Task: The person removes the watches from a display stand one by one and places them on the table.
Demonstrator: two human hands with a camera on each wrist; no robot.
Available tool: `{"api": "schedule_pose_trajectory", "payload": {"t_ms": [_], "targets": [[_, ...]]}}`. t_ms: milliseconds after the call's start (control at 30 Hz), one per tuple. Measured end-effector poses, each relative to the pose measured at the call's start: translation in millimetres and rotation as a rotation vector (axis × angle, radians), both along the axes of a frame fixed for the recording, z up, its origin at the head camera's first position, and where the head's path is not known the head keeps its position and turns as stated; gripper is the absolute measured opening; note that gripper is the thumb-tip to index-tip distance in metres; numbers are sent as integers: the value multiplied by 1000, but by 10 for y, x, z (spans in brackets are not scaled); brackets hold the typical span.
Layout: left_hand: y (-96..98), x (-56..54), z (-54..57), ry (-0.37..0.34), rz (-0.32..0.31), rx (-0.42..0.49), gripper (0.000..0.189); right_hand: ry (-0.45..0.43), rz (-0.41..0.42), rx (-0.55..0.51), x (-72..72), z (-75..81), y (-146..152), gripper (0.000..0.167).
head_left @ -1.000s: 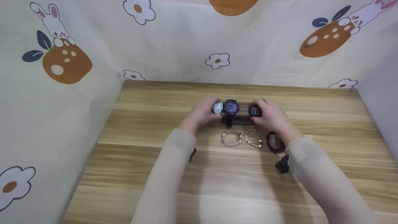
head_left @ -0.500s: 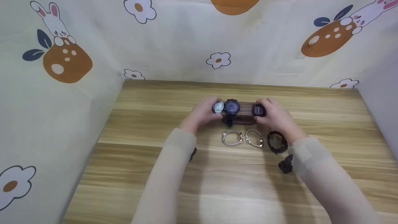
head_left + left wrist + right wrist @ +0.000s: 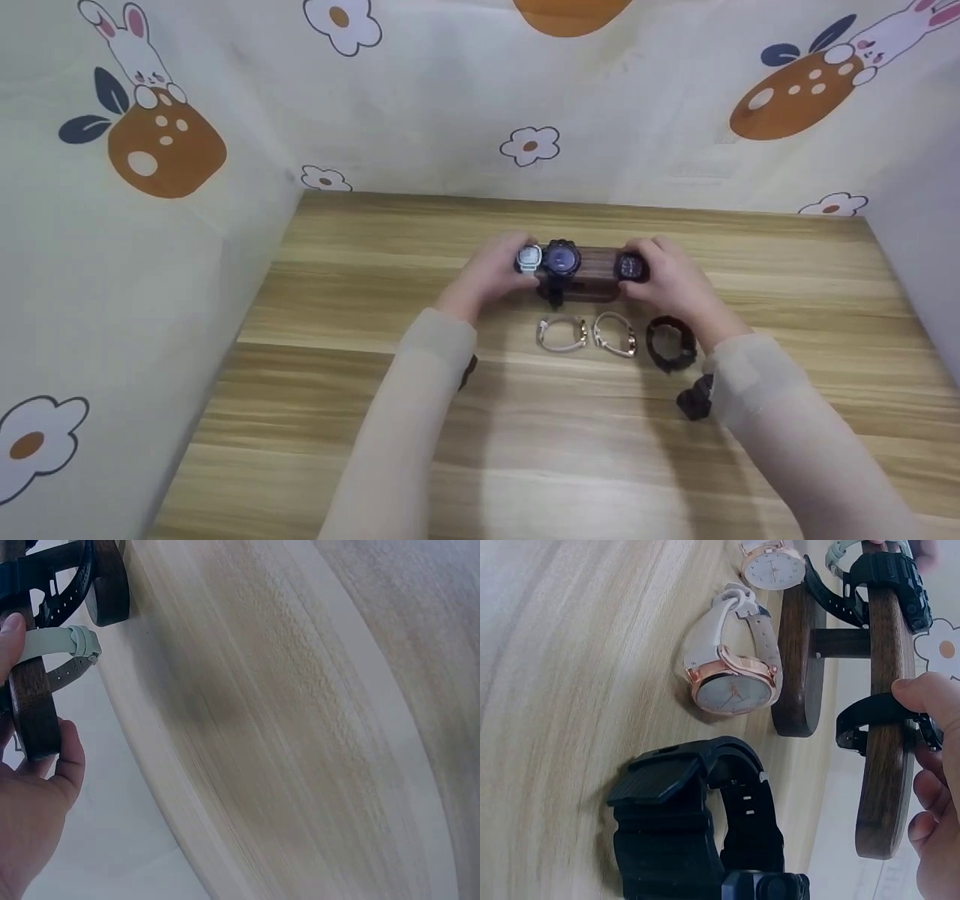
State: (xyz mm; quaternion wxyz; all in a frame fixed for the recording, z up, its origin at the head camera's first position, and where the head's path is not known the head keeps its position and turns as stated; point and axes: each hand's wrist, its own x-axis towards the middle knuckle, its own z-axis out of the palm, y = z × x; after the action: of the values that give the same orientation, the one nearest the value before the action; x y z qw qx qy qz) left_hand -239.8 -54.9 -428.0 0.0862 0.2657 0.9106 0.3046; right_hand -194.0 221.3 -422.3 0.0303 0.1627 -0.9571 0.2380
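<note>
A dark wooden watch stand has a raised bar (image 3: 598, 262) above a base (image 3: 799, 690). My left hand (image 3: 491, 274) grips the bar's left end, its thumb beside a mint-green watch (image 3: 529, 259) strapped round the bar. Close against that one sits a large round black watch (image 3: 562, 257). Toward the right end, my right hand (image 3: 669, 281) pinches a small square black watch (image 3: 631, 265), its band (image 3: 877, 711) looped round the bar. In the right wrist view, bare bar extends past this watch; in the head view that end is hidden behind the hand.
In front of the stand lie two white-strapped watches, one nearer (image 3: 739, 694) and one farther (image 3: 772, 568). A chunky black watch (image 3: 667, 840) lies beside them under my right forearm. A patterned cloth wall (image 3: 420, 112) rises behind the wooden tabletop (image 3: 337, 300).
My right hand has slid the small square black watch rightward along the bar, widening the gap from the round black watch. My left hand stays on the bar's left end.
</note>
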Motion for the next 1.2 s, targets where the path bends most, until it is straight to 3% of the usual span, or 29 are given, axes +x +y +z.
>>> {"api": "schedule_pose_trajectory", "payload": {"t_ms": [200,1200], "targets": [[-4,2,8,-2,4,10,56,-35,-24,5,2,4,27,53],[-15,10,-7,-9,11,-1,52,-31,-53,-30,65,16,188,55]]}}
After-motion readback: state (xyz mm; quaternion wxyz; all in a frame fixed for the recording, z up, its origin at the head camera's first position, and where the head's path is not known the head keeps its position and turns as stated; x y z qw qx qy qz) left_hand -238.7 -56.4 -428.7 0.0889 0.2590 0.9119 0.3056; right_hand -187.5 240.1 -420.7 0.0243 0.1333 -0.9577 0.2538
